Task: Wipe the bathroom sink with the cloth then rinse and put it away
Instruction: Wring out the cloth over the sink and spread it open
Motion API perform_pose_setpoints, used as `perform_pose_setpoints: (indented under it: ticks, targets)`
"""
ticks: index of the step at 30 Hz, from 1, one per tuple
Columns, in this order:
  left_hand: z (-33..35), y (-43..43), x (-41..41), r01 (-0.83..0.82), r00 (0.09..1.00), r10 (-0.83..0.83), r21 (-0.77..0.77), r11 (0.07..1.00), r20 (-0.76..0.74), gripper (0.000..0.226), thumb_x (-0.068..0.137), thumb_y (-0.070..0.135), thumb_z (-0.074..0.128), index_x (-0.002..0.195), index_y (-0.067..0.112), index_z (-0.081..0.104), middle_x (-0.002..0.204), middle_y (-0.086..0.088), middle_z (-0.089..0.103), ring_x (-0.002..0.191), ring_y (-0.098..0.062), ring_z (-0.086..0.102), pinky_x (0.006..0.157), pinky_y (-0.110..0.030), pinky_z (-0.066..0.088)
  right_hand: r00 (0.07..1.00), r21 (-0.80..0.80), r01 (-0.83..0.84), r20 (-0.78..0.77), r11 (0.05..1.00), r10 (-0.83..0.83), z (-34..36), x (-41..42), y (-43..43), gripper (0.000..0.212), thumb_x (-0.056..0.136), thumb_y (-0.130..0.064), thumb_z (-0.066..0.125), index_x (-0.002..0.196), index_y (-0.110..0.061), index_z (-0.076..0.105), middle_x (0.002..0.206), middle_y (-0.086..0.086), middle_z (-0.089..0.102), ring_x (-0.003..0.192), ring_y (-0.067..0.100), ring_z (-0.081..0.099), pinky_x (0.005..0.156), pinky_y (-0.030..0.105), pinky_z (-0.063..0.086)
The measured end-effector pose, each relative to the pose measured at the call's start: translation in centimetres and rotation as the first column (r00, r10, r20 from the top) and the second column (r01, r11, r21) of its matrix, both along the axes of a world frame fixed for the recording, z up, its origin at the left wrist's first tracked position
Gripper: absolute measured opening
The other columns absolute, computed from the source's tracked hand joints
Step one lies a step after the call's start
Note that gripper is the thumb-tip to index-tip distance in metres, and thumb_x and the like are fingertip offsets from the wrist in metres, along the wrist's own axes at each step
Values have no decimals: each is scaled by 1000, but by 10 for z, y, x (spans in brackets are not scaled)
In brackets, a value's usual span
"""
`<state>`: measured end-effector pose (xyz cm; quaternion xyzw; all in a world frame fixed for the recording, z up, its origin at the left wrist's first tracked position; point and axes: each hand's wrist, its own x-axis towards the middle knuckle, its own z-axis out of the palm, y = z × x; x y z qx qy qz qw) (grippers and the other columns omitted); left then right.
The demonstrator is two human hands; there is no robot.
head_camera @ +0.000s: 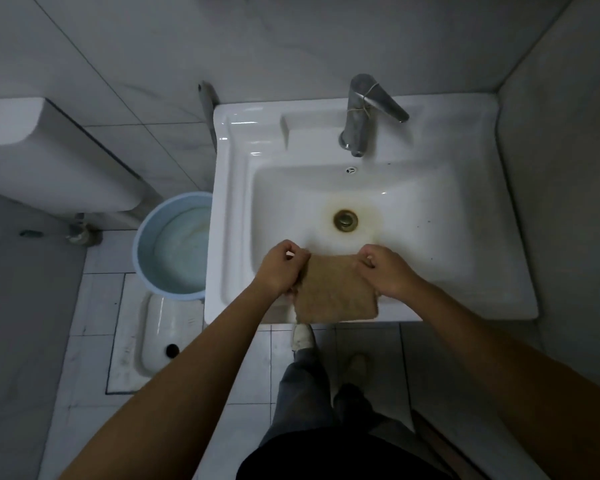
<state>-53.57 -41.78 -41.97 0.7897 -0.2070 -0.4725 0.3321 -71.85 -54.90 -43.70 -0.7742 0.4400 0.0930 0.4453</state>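
my left hand [280, 268] and right hand [387, 271] each pinch a far corner of the cloth [336, 289], stretching it flat over the sink's [465, 271] near rim, likely to spread it before wiping toward the stained drain [345, 220].

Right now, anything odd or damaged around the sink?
Two things. A yellow-brown stain rings the drain in the white sink basin. Thin string is wound round the faucet where lever meets body, which looks like a makeshift fix. The left hand and right hand grip the cloth.
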Motion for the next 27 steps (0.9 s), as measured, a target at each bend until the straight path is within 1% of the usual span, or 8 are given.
perform_pose_setpoints:
  ticks: [3,7,12,15,17,19,21,27]
  targets:
    - [-21,-11,6,116,993,-115,36,993,-9,30,92,39,69,109,18,55,98,-2,68,81,-18,66,65,-30,57,997,-4,52,-64,999,-52,-21,9,-4,8,98,-28,60,99,-19,60,94,2,65,87,21,62,77,30,50]
    - [-37,-7,8,319,924,-333,102,942,187,37,92,28,68,124,26,51,119,-1,66,94,-17,65,83,-35,60,987,-89,1,-157,996,-15,-30,17,-7,21,94,-40,63,104,-21,57,89,-1,64,81,18,60,65,28,45]
    - [-43,2,12,451,749,-469,158,878,468,53,93,40,61,140,20,48,138,-4,53,116,-22,58,96,-38,53,960,58,-35,-275,998,50,-30,17,-10,62,91,-63,56,134,-18,50,122,4,65,103,20,62,83,33,51]
    - [-39,13,16,568,620,-489,79,819,614,38,95,48,55,122,22,62,125,1,59,109,-16,55,93,-34,49,948,-56,-181,-276,982,159,-21,21,-3,68,86,-63,60,137,-20,46,127,4,61,112,23,57,88,36,50]
    - [-34,23,20,654,583,-527,27,756,619,42,93,57,55,116,23,63,116,4,61,99,-11,53,86,-31,49,969,-197,-214,-163,957,183,-11,19,5,55,85,-54,64,129,-24,51,121,0,60,112,21,53,87,34,48]
    - [-29,36,22,741,522,-602,29,671,604,55,86,65,59,122,24,62,121,4,62,101,-13,54,88,-30,48,979,-186,-200,9,962,205,0,12,13,37,85,-45,68,115,-27,58,109,-6,59,103,14,53,82,31,49]
    - [-29,47,23,784,483,-673,65,617,560,62,83,66,60,130,26,59,131,5,60,112,-16,56,95,-32,47,956,-119,-281,56,952,289,6,1,20,33,81,-46,71,109,-29,63,105,-9,60,97,10,53,82,31,50]
    - [-31,45,23,739,563,-564,-62,671,604,23,94,37,60,101,20,72,101,5,72,92,-17,63,83,-35,54,915,-178,-380,72,908,397,-5,-15,25,32,85,-32,60,115,-25,69,119,-8,63,107,11,55,90,33,49]
